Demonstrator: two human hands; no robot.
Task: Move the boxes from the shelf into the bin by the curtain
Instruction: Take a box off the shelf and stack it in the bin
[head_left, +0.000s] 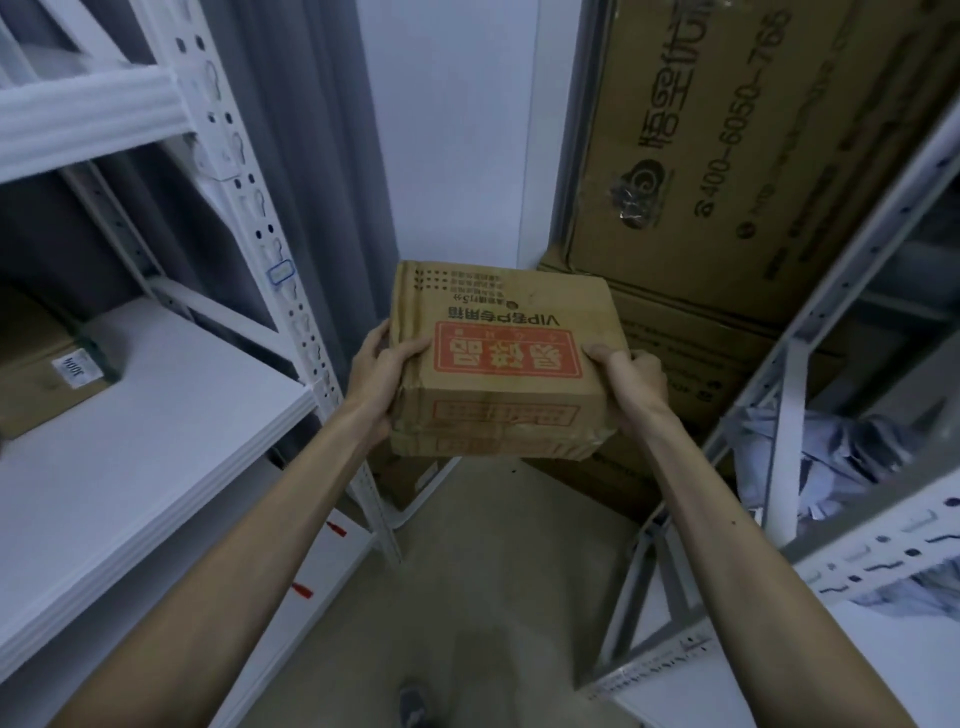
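While arms reach forward, left hand and right hand clamp box sides; bin probably hidden beneath.

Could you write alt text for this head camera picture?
Two bare hands, left hand and right hand, hold a brown cardboard box with red printing above the floor, between white metal shelves, facing a grey curtain.
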